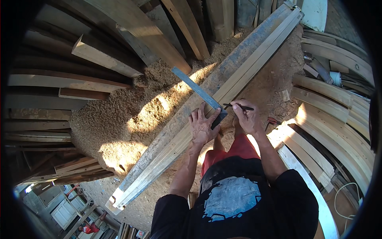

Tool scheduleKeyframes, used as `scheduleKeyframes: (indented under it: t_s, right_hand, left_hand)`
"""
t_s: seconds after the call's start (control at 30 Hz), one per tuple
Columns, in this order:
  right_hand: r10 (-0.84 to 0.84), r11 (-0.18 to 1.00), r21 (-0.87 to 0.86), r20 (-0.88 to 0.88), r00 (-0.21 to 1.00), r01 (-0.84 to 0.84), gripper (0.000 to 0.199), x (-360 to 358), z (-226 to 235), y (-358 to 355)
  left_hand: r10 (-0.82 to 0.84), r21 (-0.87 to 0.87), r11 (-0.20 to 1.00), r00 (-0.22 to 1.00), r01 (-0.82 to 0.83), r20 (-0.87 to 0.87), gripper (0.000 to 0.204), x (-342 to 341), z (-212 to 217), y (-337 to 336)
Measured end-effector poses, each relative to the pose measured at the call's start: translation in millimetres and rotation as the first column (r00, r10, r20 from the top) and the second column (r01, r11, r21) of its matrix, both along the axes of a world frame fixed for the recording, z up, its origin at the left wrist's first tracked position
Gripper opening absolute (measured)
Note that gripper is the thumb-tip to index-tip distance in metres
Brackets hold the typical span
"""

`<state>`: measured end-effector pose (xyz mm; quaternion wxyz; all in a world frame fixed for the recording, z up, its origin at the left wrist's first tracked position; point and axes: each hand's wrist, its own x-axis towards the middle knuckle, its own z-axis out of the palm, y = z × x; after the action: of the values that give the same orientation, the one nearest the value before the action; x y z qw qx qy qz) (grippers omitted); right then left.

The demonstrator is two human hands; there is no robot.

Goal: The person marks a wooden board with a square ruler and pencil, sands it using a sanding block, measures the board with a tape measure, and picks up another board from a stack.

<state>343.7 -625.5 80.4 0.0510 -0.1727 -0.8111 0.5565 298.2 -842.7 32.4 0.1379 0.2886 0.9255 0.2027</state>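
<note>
Long narrow wooden strips [167, 150] lie side by side on a heavy, weathered beam [234, 61] that crosses diagonally from lower left to upper right. A try square [195, 87] rests over them, its grey blade reaching across toward the far side and its dark stock against the near edge. My left hand [203, 125] presses on the strips and grips the square at its corner, thumb on the stock. Between the thumb and fingers of my right hand [247, 117] is a black pencil or pen [242, 107], its tip at the wood just right of the square.
Sawdust [103, 127] is heaped beyond the beam. Stacked planks [101, 57] jut in from the left and far side, and more boards [326, 131] lie at the right near a white cup [335, 78]. A red-handled tool [272, 120] is beside my right forearm. Another person [90, 228] is at lower left.
</note>
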Motion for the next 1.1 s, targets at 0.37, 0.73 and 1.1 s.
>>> scheduleKeyframes:
  t_s: [0.37, 0.73, 1.1]
  right_hand:
    - [0.238, 0.959, 0.184, -0.125, 0.963, -0.214, 0.016, -11.9, -3.1, 2.7]
    - [0.25, 0.94, 0.247, -0.026, 0.968, -0.236, 0.014, -12.2, -6.8, 0.5]
    - [0.134, 0.975, 0.099, 0.454, 0.881, -0.2, 0.022, 1.2, -53.8, -37.1]
  left_hand:
    - [0.0, 0.01, 1.0, 1.0, 0.0, -0.006, 0.074, -0.3, -0.1, 0.5]
    - [0.001, -0.012, 1.0, 1.0, -0.001, 0.004, 0.074, 0.0, -1.8, 1.1]
    - [0.008, 0.059, 0.998, 1.0, -0.008, -0.001, 0.075, 4.1, -5.8, -5.0]
